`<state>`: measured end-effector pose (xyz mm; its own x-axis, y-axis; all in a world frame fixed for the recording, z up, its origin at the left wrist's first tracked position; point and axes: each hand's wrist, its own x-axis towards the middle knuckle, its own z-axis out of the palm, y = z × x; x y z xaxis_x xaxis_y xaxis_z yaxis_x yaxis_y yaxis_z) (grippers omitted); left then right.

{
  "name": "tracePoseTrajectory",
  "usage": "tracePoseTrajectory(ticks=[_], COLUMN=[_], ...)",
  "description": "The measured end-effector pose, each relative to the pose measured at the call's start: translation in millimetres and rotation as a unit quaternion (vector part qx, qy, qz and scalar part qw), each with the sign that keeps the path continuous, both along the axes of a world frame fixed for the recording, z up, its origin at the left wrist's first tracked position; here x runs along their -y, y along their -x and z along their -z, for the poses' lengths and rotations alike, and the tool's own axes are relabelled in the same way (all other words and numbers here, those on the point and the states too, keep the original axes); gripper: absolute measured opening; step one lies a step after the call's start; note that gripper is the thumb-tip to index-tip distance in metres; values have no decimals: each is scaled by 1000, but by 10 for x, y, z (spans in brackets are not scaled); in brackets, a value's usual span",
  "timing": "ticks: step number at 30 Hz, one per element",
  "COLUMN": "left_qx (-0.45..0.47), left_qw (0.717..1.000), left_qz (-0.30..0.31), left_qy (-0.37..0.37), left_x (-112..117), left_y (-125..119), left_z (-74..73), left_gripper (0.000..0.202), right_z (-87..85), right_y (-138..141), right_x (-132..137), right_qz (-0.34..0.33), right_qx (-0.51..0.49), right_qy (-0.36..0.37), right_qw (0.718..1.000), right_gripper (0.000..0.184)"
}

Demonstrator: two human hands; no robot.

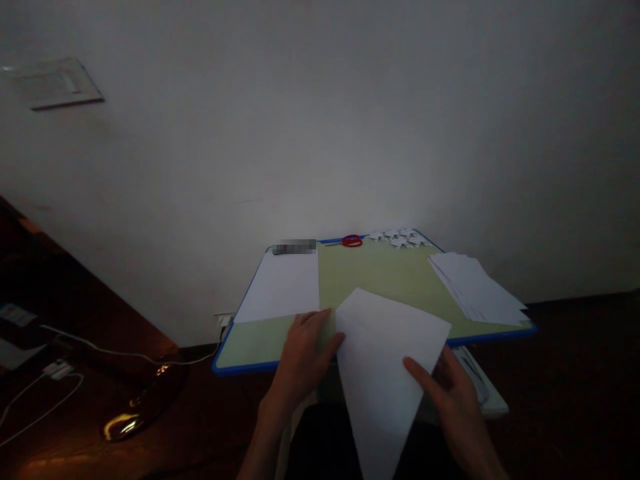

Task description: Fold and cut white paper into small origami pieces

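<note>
A white sheet of paper point(385, 353), with a pointed top corner and narrowing toward my lap, is held over the front edge of the table. My right hand point(453, 393) grips its right edge, thumb on top and fingers behind. At the left edge, my left hand point(307, 350) has its thumb lapping onto the paper; its other fingers are bent beside the corner. Beyond them is the pale green tabletop point(370, 270) with a blue rim. Another white sheet point(283, 287) lies flat on its left side, and a fanned stack of white paper point(473, 287) sits at the right.
Red-handled scissors point(351, 241) lie at the back edge. Several small folded white paper pieces point(400, 238) are grouped at the back right. A dark, blurred-out object point(295, 247) rests at the back left. White cables point(125, 353) run on the left, near a shiny round base point(120, 427).
</note>
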<state>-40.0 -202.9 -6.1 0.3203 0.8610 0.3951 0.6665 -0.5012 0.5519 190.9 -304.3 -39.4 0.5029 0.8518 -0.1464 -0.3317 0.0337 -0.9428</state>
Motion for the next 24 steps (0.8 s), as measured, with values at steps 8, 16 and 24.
tracePoseTrajectory(ticks=[8,16,24], left_qx=[326,482,443], left_qw=[922,845,882], left_qz=[-7,0,-42], left_qy=[210,233,156], left_x=[-60,-7,203], left_y=[-199,-327,-262], left_z=[-234,-371,-652], left_gripper=[59,41,36], right_z=[-122,-15,-466], right_y=[-61,-30,-375], right_x=[-162,-142,-284], right_qz=[-17,-14,74], right_qx=[-106,-97,184], right_qy=[-129,-107,-199], right_qw=[986,989,960], right_gripper=[67,69,45])
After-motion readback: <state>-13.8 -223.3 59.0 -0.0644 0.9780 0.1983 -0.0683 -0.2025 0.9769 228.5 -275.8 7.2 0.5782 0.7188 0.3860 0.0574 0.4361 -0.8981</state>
